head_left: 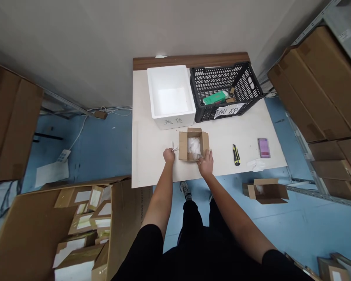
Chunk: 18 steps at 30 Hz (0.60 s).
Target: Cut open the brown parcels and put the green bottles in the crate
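A small cardboard box (183, 146) stands on the table with its flaps folded out. Inside it lies crumpled white packing material (194, 146). My left hand (169, 155) is closed beside the box's left side, pinching a thin white strip (174, 149) whose kind I cannot make out. My right hand (206, 164) grips the box at its near right corner, some fingers along the outside and the thumb at the near edge. To the right of that hand, a yellow and black box cutter (236, 155) lies on the tabletop.
A white foam bin (175, 121) and a black plastic crate (200, 113) holding a green box (215, 97) stand behind. A purple packet (263, 148) lies at right. An open carton (269, 192) is on the floor; a large carton (32, 218) of parcels stands at left.
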{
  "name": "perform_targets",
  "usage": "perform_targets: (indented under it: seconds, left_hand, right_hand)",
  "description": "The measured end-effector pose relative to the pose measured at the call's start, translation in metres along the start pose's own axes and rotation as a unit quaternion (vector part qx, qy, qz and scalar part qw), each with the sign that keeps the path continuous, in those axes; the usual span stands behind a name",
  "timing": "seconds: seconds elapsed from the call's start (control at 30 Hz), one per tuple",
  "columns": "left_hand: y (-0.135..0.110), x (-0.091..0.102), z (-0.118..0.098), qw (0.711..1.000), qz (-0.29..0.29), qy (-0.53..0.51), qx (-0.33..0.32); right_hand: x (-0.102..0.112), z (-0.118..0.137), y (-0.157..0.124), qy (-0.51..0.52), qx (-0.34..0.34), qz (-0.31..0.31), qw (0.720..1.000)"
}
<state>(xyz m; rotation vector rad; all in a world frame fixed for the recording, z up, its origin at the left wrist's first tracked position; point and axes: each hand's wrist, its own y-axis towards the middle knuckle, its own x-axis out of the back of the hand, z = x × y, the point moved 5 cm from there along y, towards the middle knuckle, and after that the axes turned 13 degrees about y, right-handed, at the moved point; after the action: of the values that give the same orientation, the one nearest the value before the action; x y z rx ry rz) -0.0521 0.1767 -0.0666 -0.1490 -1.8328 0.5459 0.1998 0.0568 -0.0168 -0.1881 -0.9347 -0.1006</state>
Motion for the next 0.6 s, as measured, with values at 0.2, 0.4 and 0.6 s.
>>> perform_targets:
  seconds: [0.2,0.4,0.6]
  left_hand:
    - [-0.049,0.051,-0.027,0.976,-0.128,-0.169,-0.043]
    - [-0.083,0.051,-0.110,0.972,-0.053,-0.094,-0.209]
    - [-0.112,0.039,-0.085,0.952,-0.056,-0.009,-0.301]
  right_hand:
    - [-0.002,0.006,-0.005,0.059,-0.002,0.019,0.998]
    - [0.002,0.003,-0.008,0.085,0.024,0.015,0.996]
    - [-0.001,-0.001,-0.005,0.104,0.011,0.015,0.994]
